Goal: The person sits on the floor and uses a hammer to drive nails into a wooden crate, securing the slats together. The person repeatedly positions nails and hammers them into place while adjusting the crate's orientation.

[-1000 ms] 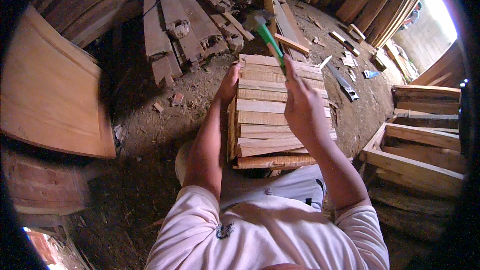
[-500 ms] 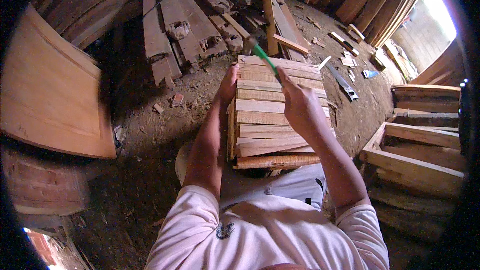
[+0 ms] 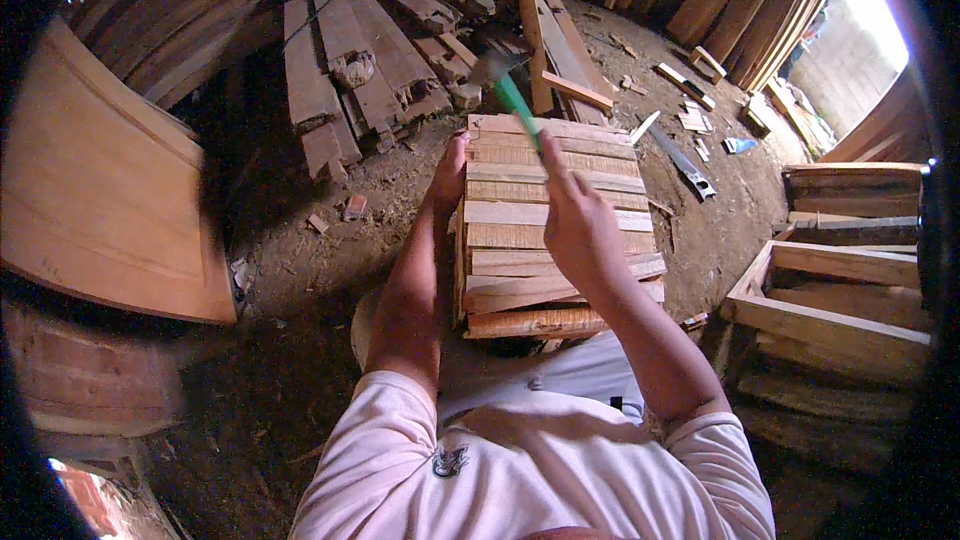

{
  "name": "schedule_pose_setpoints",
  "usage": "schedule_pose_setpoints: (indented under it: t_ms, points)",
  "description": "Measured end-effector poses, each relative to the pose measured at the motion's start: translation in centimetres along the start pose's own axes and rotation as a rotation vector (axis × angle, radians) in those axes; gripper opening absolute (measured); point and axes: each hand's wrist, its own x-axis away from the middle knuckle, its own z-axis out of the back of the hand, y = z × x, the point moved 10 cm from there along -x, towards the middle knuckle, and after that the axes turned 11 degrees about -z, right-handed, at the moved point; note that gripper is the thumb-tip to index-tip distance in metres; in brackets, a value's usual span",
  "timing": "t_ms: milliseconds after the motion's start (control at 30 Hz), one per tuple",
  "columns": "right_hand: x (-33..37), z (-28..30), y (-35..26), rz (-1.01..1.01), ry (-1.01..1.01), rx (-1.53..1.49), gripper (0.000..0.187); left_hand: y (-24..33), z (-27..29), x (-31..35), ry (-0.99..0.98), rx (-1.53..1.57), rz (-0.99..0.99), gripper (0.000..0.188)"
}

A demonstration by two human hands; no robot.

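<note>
A crate-like box with wooden slats across its top stands in front of me over my lap. The slats lie side by side, and one near the close end sits askew. My right hand is closed round the green handle of a hammer. The hammer's head is blurred and hangs above the far left corner of the slats. My left hand grips the box's left side near that corner, its fingertips at the upper edge and partly hidden.
Rough planks lie piled at the far left. A handsaw rests on the dirt floor right of the box, near wood scraps. Wooden frames stand at the right, and a large curved panel leans at the left.
My right hand and the hammer have shifted a little to the left. The box appears slightly farther left, with my left hand still on its side.
</note>
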Motion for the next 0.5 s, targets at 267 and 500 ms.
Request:
schedule_pose_setpoints:
  t_ms: [267,500]
  points:
    - [-0.5,1.6,0.5,-0.103,0.051,-0.249,0.043,-4.6,1.5,0.0,0.02,0.102,0.114,0.041]
    - [-0.3,-2.8,5.5,-0.188,-0.28,-0.256,0.019,-2.8,2.2,-0.3,0.061,0.23,0.209,0.053]
